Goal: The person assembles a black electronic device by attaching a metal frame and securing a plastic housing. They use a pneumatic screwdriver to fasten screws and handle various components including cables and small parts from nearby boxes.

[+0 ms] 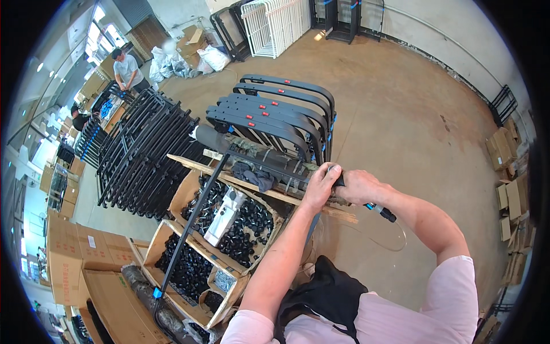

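My left hand (322,186) is closed around the end of a black metal tube frame (197,215), its fingers hiding the grip. The frame lies over a padded rail (269,157) and bends down to the lower left, where it carries a blue clip (157,293). Right beside it, my right hand (361,186) is closed on a black hand tool (388,214). Below the wrist, the tool's rear end shows with a blue ring and a thin clear hose. Its front is hidden between my hands.
Divided boxes of black plastic parts (252,221) stand below the rail, with a white block (226,218) among them. Grey-black frames (269,109) are stacked just beyond, more black frames (143,149) to the left. Cardboard cartons (74,258) stand lower left. Far left, a person (127,69) works.
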`<action>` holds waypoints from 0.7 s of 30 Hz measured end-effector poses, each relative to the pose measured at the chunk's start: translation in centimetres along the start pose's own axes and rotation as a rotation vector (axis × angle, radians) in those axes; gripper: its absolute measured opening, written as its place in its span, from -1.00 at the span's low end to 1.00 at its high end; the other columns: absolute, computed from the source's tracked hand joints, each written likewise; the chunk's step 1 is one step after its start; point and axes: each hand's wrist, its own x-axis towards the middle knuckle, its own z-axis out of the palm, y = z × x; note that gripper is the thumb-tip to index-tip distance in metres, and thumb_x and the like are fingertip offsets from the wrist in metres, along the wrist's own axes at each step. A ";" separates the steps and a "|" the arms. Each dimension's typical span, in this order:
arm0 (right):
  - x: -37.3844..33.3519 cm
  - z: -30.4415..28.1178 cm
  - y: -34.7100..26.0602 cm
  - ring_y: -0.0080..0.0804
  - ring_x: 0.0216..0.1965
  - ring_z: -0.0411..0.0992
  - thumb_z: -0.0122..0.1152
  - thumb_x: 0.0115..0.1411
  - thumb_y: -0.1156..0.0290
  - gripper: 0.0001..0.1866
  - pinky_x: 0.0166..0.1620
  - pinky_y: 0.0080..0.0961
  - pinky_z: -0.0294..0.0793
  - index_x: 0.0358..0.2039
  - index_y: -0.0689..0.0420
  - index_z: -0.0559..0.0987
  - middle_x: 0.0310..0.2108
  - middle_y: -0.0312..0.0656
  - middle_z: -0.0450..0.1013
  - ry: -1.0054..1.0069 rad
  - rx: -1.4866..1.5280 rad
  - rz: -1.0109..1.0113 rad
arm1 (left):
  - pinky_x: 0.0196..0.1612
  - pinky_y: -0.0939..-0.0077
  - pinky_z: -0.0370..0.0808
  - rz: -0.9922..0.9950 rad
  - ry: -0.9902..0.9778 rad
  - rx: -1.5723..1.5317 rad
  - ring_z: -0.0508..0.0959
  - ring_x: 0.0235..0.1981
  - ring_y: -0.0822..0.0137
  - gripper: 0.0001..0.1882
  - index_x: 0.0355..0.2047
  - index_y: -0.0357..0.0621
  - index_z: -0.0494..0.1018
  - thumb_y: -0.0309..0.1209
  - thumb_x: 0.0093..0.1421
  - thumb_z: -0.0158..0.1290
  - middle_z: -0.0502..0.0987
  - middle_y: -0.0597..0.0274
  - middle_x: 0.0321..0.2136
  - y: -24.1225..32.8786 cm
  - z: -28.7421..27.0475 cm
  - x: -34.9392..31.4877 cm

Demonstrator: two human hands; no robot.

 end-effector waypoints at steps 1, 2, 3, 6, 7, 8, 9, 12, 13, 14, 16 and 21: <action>0.0 -0.1 -0.2 -0.06 -0.34 0.67 0.16 0.28 0.01 -0.52 -0.17 -0.10 0.64 -0.31 0.25 0.68 -0.51 -0.01 0.63 -0.022 0.015 0.018 | 0.06 0.47 0.44 0.005 0.004 0.001 0.48 -0.09 0.47 -0.68 -0.04 -0.21 0.54 -0.18 0.54 0.05 0.56 0.32 -0.16 0.0 0.0 -0.1; 0.0 -0.2 -0.4 -0.07 -0.34 0.67 0.15 0.27 0.01 -0.52 -0.17 -0.11 0.64 -0.33 0.25 0.68 -0.50 -0.02 0.63 -0.045 0.030 0.036 | 0.07 0.46 0.44 0.011 0.007 0.002 0.48 -0.09 0.47 -0.68 -0.04 -0.22 0.54 -0.18 0.54 0.05 0.56 0.32 -0.16 -0.1 0.0 -0.1; 0.0 -0.4 -0.6 -0.07 -0.34 0.67 0.15 0.27 0.01 -0.52 -0.18 -0.12 0.63 -0.34 0.25 0.68 -0.50 -0.02 0.63 -0.067 0.045 0.055 | 0.08 0.46 0.43 0.015 0.009 0.003 0.48 -0.08 0.47 -0.68 -0.04 -0.22 0.54 -0.18 0.54 0.05 0.56 0.32 -0.16 -0.1 -0.1 -0.2; 0.4 -0.3 -1.4 -0.11 -0.36 0.66 0.22 0.20 0.03 -0.55 -0.20 -0.16 0.62 -0.38 0.24 0.69 -0.50 -0.07 0.63 -0.097 0.042 0.118 | 0.09 0.48 0.42 0.010 0.007 0.026 0.48 -0.07 0.47 -0.68 -0.04 -0.22 0.55 -0.18 0.54 0.05 0.56 0.32 -0.15 -0.4 -0.7 -0.3; 0.5 -0.3 -1.2 -0.13 -0.37 0.66 0.25 0.17 0.05 -0.57 -0.21 -0.17 0.62 -0.38 0.24 0.69 -0.50 -0.08 0.63 -0.123 0.089 0.118 | 0.09 0.48 0.42 0.011 0.002 0.035 0.48 -0.07 0.48 -0.68 -0.04 -0.22 0.55 -0.19 0.54 0.04 0.56 0.31 -0.15 -0.3 -0.7 -0.3; 0.6 -0.2 -0.8 -0.15 -0.37 0.65 0.28 0.15 0.07 -0.59 -0.22 -0.19 0.61 -0.39 0.23 0.70 -0.50 -0.09 0.63 -0.150 0.137 0.119 | 0.07 0.49 0.43 0.017 -0.003 0.051 0.48 -0.07 0.49 -0.67 -0.03 -0.22 0.55 -0.17 0.54 0.05 0.56 0.31 -0.15 -0.3 -0.7 -0.3; 0.7 -0.2 -0.5 -0.17 -0.38 0.65 0.31 0.12 0.09 -0.61 -0.24 -0.21 0.60 -0.39 0.22 0.70 -0.50 -0.10 0.63 -0.175 0.186 0.119 | 0.06 0.49 0.43 0.013 -0.009 0.060 0.48 -0.08 0.49 -0.66 -0.03 -0.21 0.55 -0.16 0.54 0.05 0.56 0.31 -0.15 -0.2 -0.6 -0.2; 1.5 0.4 -0.7 -0.23 -0.39 0.64 0.38 0.01 0.19 -0.68 -0.25 -0.28 0.60 -0.38 0.22 0.71 -0.48 -0.13 0.64 -0.100 0.167 0.189 | 0.02 0.48 0.45 0.003 -0.019 0.118 0.47 -0.10 0.49 -0.60 -0.02 -0.22 0.55 -0.08 0.52 0.07 0.57 0.32 -0.16 -0.2 -0.9 -0.2; 2.2 0.9 -0.3 -0.23 -0.39 0.63 0.39 -0.03 0.24 -0.70 -0.27 -0.26 0.58 -0.40 0.24 0.70 -0.47 -0.12 0.63 -0.105 0.135 0.198 | 0.02 0.47 0.45 -0.002 -0.023 0.132 0.47 -0.10 0.49 -0.59 -0.01 -0.22 0.55 -0.07 0.52 0.08 0.57 0.32 -0.16 -0.3 -1.2 -0.3; 2.8 0.9 0.0 -0.24 -0.38 0.61 0.40 -0.07 0.28 -0.72 -0.29 -0.25 0.56 -0.43 0.25 0.68 -0.46 -0.11 0.62 -0.105 0.100 0.209 | 0.02 0.47 0.45 0.000 -0.031 0.144 0.47 -0.10 0.49 -0.58 -0.01 -0.22 0.55 -0.06 0.52 0.08 0.58 0.32 -0.16 -0.1 -1.2 -0.1; 2.0 0.5 -0.8 -0.26 -0.44 0.57 0.34 -0.13 0.34 -0.79 -0.34 -0.23 0.53 -0.54 0.23 0.64 -0.50 -0.13 0.61 -0.093 0.089 0.235 | 0.01 0.46 0.46 -0.013 -0.039 0.153 0.47 -0.10 0.48 -0.55 0.01 -0.23 0.55 -0.03 0.51 0.09 0.58 0.29 -0.15 0.3 -1.1 -0.5; 1.3 -0.1 -1.2 -0.28 -0.48 0.51 0.36 -0.17 0.36 -0.81 -0.40 -0.24 0.45 -0.57 0.22 0.63 -0.53 -0.14 0.57 -0.043 0.162 0.184 | 0.01 0.44 0.47 0.001 -0.041 0.180 0.49 -0.11 0.46 -0.54 0.03 -0.23 0.54 -0.02 0.51 0.09 0.59 0.29 -0.14 0.9 -1.0 0.2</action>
